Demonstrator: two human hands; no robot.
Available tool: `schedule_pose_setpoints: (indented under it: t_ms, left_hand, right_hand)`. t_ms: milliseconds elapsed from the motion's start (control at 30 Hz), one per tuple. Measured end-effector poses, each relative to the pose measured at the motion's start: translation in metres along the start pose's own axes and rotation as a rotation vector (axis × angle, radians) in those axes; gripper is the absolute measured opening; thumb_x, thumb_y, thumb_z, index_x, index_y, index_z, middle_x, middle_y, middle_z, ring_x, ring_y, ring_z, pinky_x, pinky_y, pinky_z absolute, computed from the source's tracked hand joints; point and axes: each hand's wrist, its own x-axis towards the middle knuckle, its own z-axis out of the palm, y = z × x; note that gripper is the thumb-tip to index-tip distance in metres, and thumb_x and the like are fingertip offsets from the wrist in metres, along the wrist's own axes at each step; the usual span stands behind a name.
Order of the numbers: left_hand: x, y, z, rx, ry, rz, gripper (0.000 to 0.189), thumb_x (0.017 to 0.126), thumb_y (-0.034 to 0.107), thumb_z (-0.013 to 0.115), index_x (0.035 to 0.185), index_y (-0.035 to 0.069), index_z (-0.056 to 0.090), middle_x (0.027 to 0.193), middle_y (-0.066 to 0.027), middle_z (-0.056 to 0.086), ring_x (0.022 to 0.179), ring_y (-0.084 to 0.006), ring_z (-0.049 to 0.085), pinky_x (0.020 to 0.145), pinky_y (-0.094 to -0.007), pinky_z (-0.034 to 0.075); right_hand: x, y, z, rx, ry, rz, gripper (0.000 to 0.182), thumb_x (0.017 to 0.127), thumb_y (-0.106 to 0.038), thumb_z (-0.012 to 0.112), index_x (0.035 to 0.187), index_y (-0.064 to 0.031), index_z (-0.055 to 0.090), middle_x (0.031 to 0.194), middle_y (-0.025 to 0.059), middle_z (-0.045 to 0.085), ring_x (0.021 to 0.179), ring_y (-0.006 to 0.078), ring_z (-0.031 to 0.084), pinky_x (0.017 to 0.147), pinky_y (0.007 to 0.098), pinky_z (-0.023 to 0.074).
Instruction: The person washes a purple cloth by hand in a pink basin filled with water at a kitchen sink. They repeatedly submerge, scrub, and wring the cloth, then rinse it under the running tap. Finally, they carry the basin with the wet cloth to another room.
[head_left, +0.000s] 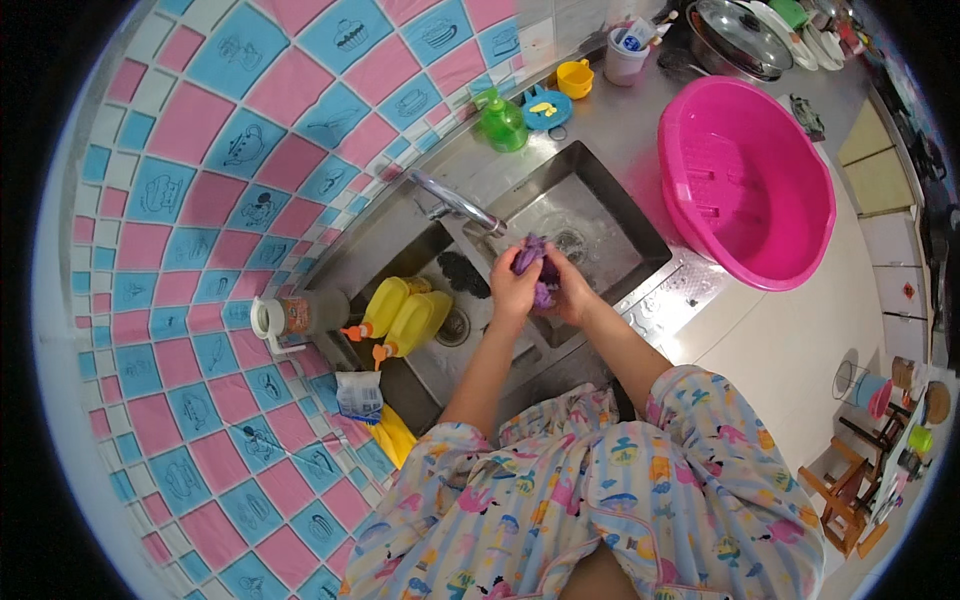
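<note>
A bunched purple cloth (531, 255) is squeezed between my two hands above the divider of a steel double sink. My left hand (514, 285) wraps its near-left side, and my right hand (570, 289) presses against it from the right. Just beyond my fingers is the spout of a chrome faucet (461, 202). The right sink basin (600, 195) looks wet around its drain. In the left basin (442, 375) lie two yellow bottles (412, 322) with orange caps and a dark scrubber (463, 275). Part of the cloth is hidden by my fingers.
A large pink tub (750, 187) stands on the counter to the right. Behind the sink are a green pump bottle (502, 124), a blue soap dish (546, 112) and a yellow cup (575, 79). A clear jug (300, 315) and a white packet (360, 394) sit at the left edge.
</note>
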Motion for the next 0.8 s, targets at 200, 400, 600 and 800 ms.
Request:
schedule_pose_setpoints:
  t_ms: [200, 400, 600, 800]
  left_hand:
    - [-0.006, 0.027, 0.032, 0.434, -0.033, 0.489, 0.035, 0.072, 0.010, 0.070, 0.106, 0.005, 0.061, 0.105, -0.0119, 0.057, 0.108, -0.0271, 0.050, 0.090, -0.0352, 0.042]
    - [0.017, 0.010, 0.019, 0.142, 0.099, 0.339, 0.036, 0.076, 0.010, 0.070, 0.107, -0.002, 0.057, 0.098, -0.0081, 0.059, 0.094, -0.0164, 0.055, 0.084, -0.0283, 0.043]
    - [0.027, -0.003, -0.004, -0.042, -0.010, 0.153, 0.022, 0.084, 0.015, 0.067, 0.097, -0.001, 0.061, 0.086, 0.0013, 0.059, 0.075, -0.0072, 0.051, 0.070, -0.0225, 0.043]
    - [0.025, -0.001, -0.016, -0.181, 0.055, 0.006, 0.018, 0.090, 0.015, 0.059, 0.090, -0.002, 0.064, 0.081, 0.0060, 0.056, 0.075, -0.0025, 0.045, 0.069, -0.0184, 0.038]
  right_hand:
    - [0.002, -0.025, -0.011, 0.402, -0.306, -0.170, 0.045, 0.092, -0.048, 0.045, 0.116, -0.0102, 0.053, 0.115, 0.0090, 0.058, 0.107, 0.0245, 0.055, 0.093, 0.0410, 0.0431]
    - [0.011, -0.023, -0.009, 0.506, -0.295, -0.225, 0.046, 0.094, -0.042, 0.043, 0.119, -0.0039, 0.052, 0.116, 0.0126, 0.059, 0.106, 0.0249, 0.058, 0.094, 0.0412, 0.0447]
    - [0.014, -0.020, -0.005, 0.289, -0.222, -0.327, 0.042, 0.096, -0.038, 0.043, 0.118, -0.0034, 0.051, 0.112, 0.0118, 0.061, 0.100, 0.0249, 0.061, 0.091, 0.0423, 0.0472]
    - [0.013, -0.022, -0.016, 0.437, -0.168, -0.298, 0.050, 0.095, -0.042, 0.040, 0.120, -0.0008, 0.050, 0.118, 0.0125, 0.059, 0.105, 0.0254, 0.059, 0.094, 0.0427, 0.0452]
